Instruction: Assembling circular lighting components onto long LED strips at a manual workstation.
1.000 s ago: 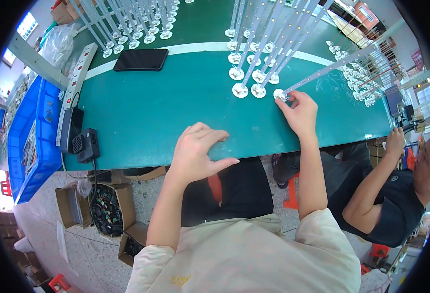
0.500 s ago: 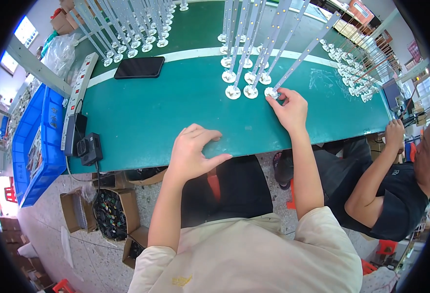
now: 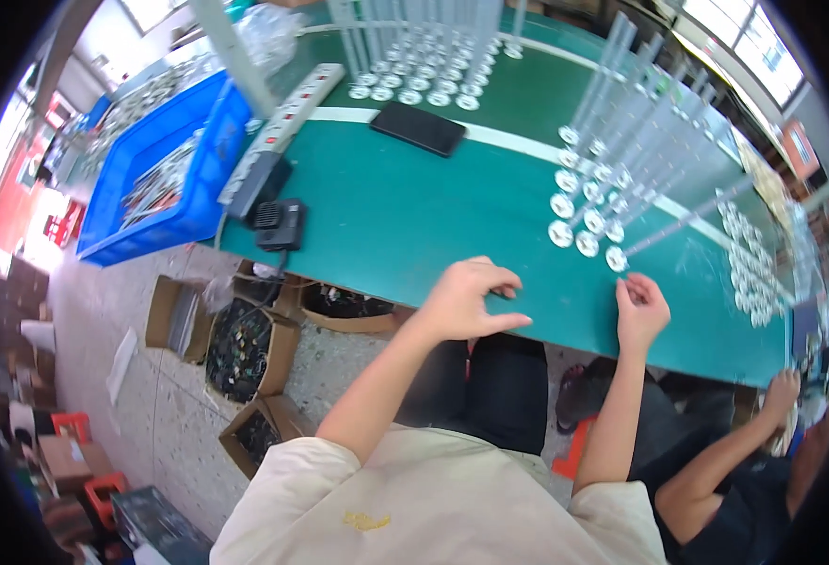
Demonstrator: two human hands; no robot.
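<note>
On the green worktable [image 3: 358, 217] stand several upright strips with LED dots on round white bases. The nearest base on the right [image 3: 616, 258] has its strip [image 3: 673, 226] leaning right. Just in front of that base is my right hand [image 3: 644, 309], loosely curled, with a gap between thumb and fingers and nothing visible in it. My left hand [image 3: 471, 299] hovers over the table's front edge, thumb and fingers apart and holding nothing. Two more bases [image 3: 561, 234] stand left of the leaning strip, with further rows behind.
A black phone [image 3: 419, 129] lies near a white power strip [image 3: 292, 118] and a black boxy device [image 3: 280, 224]. Left is a blue bin [image 3: 212, 141] of strips. Cardboard boxes [image 3: 287, 353] stand on the floor below. A co-worker's arm [image 3: 734, 447] rests at the right edge.
My right hand has let go of the nearest base and drawn back toward me. The left hand keeps its spread shape. The view has turned left, shifting the table rightward.
</note>
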